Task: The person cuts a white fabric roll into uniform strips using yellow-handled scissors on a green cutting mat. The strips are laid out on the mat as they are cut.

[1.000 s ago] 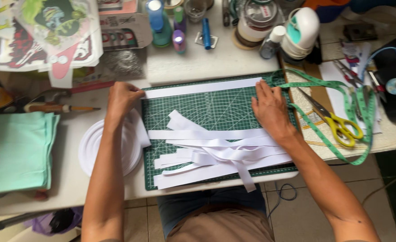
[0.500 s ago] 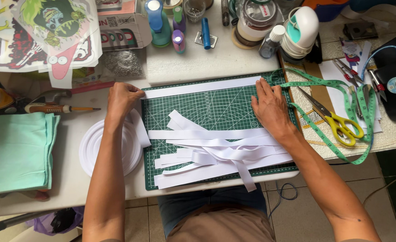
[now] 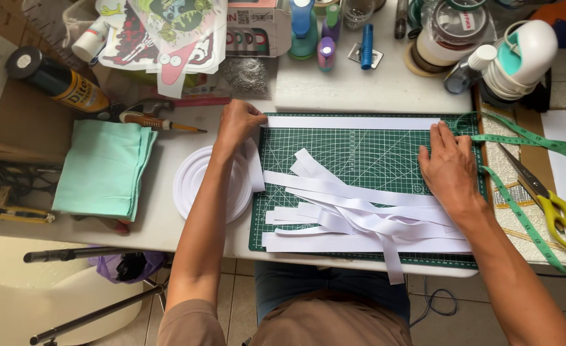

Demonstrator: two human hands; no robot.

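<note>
At the far left of the tabletop (image 3: 360, 86) lies one folded stack of mint-green cloth (image 3: 105, 168), and beside it one stack of white round lids (image 3: 201, 187). The left hand (image 3: 237, 122) rests at the top left corner of the green cutting mat (image 3: 360, 154), its fingers curled shut on the end of a white paper strip (image 3: 353, 122) that runs along the mat's top edge. A loose heap of white paper strips (image 3: 360, 211), too tangled to count, covers the mat's lower half. The right hand (image 3: 451, 166) lies flat, fingers spread open, pressing the mat's right edge near the strip's other end. Further right lie one green measuring tape (image 3: 520, 138) and one pair of yellow-handled scissors (image 3: 552, 202).
</note>
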